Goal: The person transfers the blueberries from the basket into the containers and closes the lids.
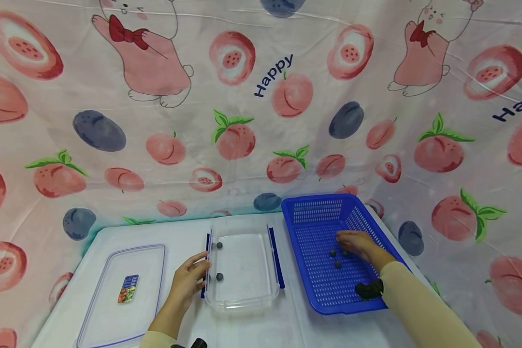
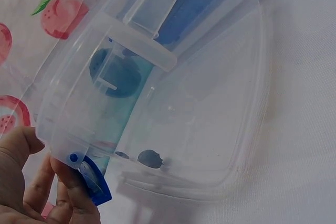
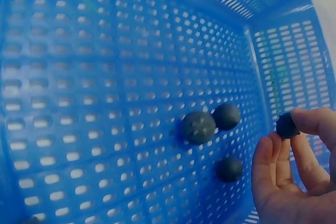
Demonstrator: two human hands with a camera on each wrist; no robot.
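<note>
A clear plastic box [image 1: 245, 270] with blue side latches stands mid-table. Two blueberries, one nearer [image 1: 219, 277] and one farther [image 1: 219, 245], lie along its left inside. My left hand [image 1: 189, 275] grips the box's left side, thumb at the rim and fingers by a blue latch [image 2: 95, 182] that hangs down. Over the right part of a blue perforated basket [image 1: 313, 290], my right hand [image 1: 361, 244] pinches a blueberry [image 3: 287, 125] between thumb and fingers. Three more blueberries lie grouped on the basket floor, one of them [image 3: 198, 127] with its crown up.
Left of the box lies a clear lid [image 1: 102, 295] with a blue edge and a colourful label [image 1: 128, 289]. A fruit-printed curtain [image 1: 230, 193] hangs behind the white table [image 1: 178, 237]. The basket stands near the table's right edge.
</note>
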